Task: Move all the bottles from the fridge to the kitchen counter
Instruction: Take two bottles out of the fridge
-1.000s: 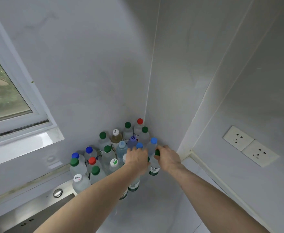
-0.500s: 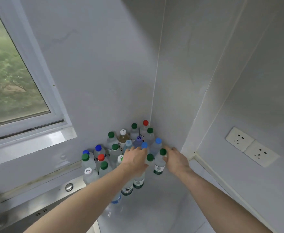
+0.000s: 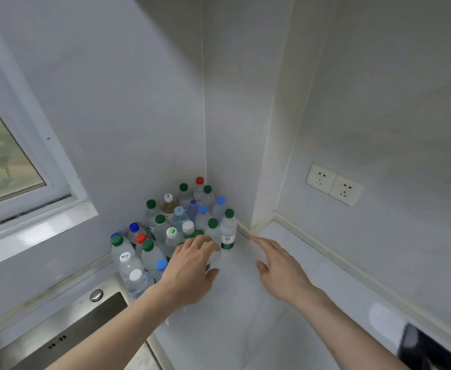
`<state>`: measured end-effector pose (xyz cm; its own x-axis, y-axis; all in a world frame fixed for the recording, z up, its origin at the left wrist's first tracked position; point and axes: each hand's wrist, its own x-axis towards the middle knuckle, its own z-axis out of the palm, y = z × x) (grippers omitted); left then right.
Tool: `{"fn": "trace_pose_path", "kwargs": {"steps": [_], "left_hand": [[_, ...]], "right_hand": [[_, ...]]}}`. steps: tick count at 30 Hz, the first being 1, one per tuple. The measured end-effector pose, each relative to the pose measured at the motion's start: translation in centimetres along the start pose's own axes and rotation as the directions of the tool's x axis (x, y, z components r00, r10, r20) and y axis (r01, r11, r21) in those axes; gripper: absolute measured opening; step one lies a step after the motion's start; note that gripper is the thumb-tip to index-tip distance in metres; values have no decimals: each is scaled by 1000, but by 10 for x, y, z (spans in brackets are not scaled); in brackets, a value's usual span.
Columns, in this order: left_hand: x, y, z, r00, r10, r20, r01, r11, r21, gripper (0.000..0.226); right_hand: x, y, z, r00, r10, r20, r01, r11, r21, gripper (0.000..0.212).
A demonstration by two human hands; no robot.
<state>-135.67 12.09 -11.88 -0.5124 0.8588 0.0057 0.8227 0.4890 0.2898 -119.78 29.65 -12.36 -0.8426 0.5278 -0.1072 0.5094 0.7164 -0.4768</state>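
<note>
Several plastic bottles (image 3: 177, 225) with green, blue, red and white caps stand packed in the corner of the white kitchen counter (image 3: 235, 316). A green-capped bottle (image 3: 228, 231) stands free at the cluster's right edge, beside the wall. My left hand (image 3: 189, 268) hovers with loosely spread fingers in front of the lower part of another green-capped bottle (image 3: 213, 231); it grips nothing. Just right of the cluster, my right hand (image 3: 280, 265) is flat above the counter, fingers straight and pointing at the corner, empty.
A steel sink (image 3: 72, 335) with a round button lies at the lower left, right beside the nearest bottles. A window (image 3: 8, 166) is on the left wall, two wall sockets (image 3: 333, 184) on the right. A dark object (image 3: 430, 348) sits at the lower right.
Both hands have let go of the bottles they set down and drawn back toward me. The green-capped bottle on the right now stands alone. The view shifted right and down.
</note>
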Motion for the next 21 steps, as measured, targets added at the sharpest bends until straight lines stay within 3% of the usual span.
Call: {"fn": "trace_pose_path", "kwargs": {"steps": [10,16,21], "left_hand": [[-56,44,11,933,345,100,-338,937,-84,58],[-102,92,19,836,534,127,-520,844,-132,58],[-145,150,26,740,661,127,-643,750,-155,56]], "right_hand": [[-159,-9,16,937,308,-168,-294,950,104,63],[-262,-20,20,854,449,-264,-419,893,163,63],[-359,-23,18,743,566,-356,-514,824,238,64]]}}
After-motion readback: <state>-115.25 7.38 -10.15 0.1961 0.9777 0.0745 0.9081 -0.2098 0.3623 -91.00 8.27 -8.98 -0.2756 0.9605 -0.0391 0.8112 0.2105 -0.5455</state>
